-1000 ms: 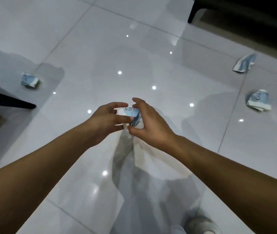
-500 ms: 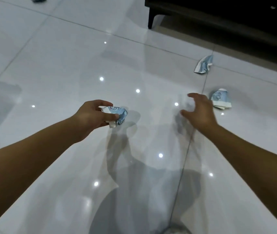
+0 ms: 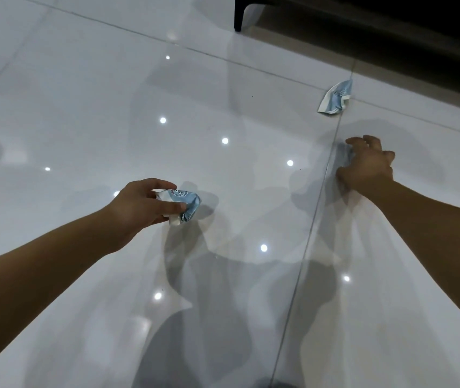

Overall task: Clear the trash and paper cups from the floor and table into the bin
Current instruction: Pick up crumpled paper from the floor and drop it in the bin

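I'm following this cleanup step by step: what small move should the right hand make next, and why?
Probably close the right hand around the bluish scrap under its fingers and lift it. The scrap is mostly hidden, so whether the grip is complete is unclear. The left hand is full, holding a crumpled cup, and another crushed cup lies farther away on the floor.

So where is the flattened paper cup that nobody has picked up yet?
The flattened cup lies on the floor tile at upper right of the head view, on a grout line beyond the right hand, short of the dark furniture.

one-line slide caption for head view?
Left hand grips a crushed cup; right hand reaches down to the floor.
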